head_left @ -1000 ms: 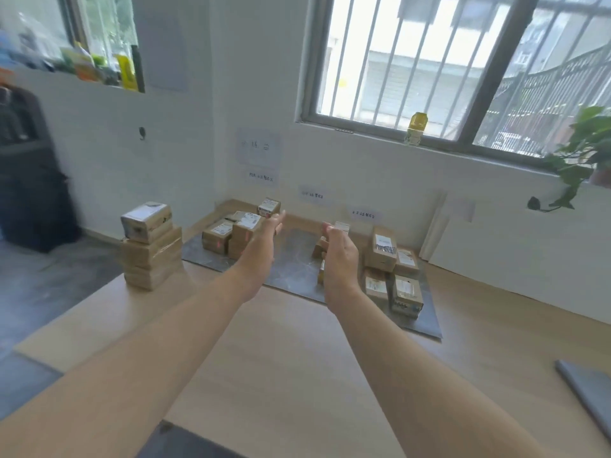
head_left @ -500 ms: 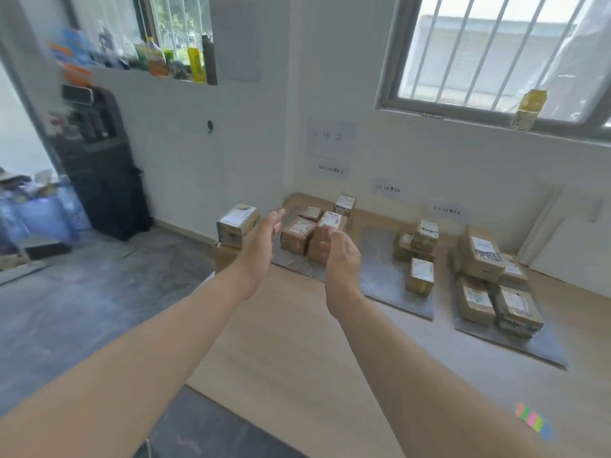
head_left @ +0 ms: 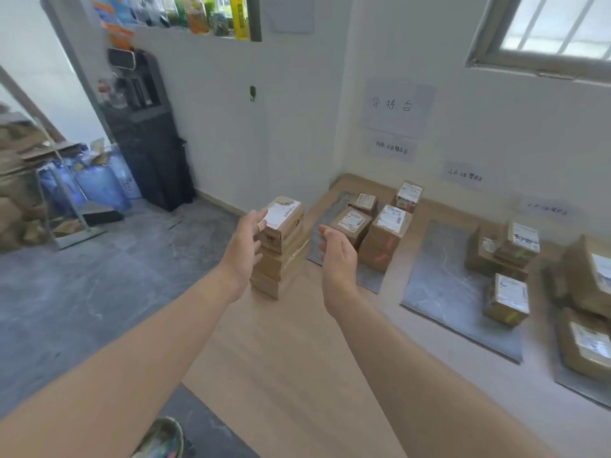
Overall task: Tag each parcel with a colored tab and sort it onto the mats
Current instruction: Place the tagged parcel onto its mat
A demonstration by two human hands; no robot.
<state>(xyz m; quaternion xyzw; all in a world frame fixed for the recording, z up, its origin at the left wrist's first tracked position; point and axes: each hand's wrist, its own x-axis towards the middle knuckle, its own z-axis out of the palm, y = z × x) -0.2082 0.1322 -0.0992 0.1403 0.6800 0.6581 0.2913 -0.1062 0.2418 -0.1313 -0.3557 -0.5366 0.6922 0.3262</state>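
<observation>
A stack of brown cardboard parcels (head_left: 281,259) stands at the table's left edge. Its top parcel (head_left: 285,219) bears a white label. My left hand (head_left: 246,246) is at the stack's left side, fingers straight, fingertips at the top parcel's near corner. My right hand (head_left: 337,256) hovers just right of the stack, palm facing it, holding nothing. Three grey mats lie along the wall: the left mat (head_left: 367,276), the middle mat (head_left: 446,292) and the right mat (head_left: 582,388), each carrying labelled parcels, some with colored tabs.
The wooden table (head_left: 297,375) runs along a white wall with paper signs (head_left: 395,107). A black cabinet (head_left: 148,153) and blue bags (head_left: 96,180) stand on the grey floor to the left. My shoe (head_left: 162,439) shows at the bottom.
The view has swung left and closer to the stack. Both hands have moved from over the mats to either side of the stacked parcels, the left one now reaching the top parcel.
</observation>
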